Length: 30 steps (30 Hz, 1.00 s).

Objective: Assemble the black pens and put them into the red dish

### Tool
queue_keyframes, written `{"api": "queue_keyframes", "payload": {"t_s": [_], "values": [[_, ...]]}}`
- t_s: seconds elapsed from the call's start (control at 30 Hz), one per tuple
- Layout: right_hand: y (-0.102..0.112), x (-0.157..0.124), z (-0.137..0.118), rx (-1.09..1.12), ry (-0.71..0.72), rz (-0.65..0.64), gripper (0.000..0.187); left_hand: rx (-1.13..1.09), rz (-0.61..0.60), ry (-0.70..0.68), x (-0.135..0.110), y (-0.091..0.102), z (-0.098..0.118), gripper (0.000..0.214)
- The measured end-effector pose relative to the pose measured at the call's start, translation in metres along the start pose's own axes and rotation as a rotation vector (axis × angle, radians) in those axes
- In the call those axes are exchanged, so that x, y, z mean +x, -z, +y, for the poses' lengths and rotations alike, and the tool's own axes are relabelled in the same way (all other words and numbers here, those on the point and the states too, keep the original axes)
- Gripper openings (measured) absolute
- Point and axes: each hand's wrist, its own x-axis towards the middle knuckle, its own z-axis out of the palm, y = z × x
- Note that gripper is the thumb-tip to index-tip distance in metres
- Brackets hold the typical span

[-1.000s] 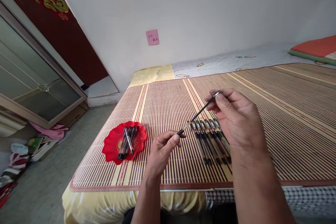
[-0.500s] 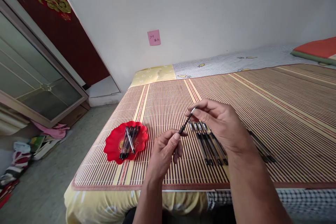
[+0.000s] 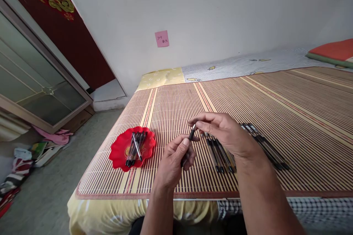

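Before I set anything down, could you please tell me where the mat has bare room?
Bare mat lies beyond the red plate and left hand, up to the yellow cloth; a wider patch stretches right of the outer pens. It is crowded on the plate, which holds pens, and by the right hand, which partly hides inner pens.

Plate point(image 3: 117, 153) left on the mat point(image 3: 171, 106); pens point(image 3: 267, 149) right.
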Motion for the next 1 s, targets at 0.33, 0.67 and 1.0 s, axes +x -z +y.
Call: {"api": "queue_keyframes", "payload": {"t_s": [0.33,0.67,1.0], "values": [[0.001,0.001,0.002,-0.066,0.011,-0.009,0.013,0.007,0.017,0.019,0.001,-0.002,-0.002,0.029],[-0.002,0.003,0.006,-0.449,-0.01,0.089,0.036,0.264,0.078,0.039,0.006,-0.003,-0.006,0.039],[0.008,0.0,0.012,-0.055,-0.036,-0.072,0.021,0.167,0.068,0.038,0.003,-0.001,-0.003,0.038]]}}
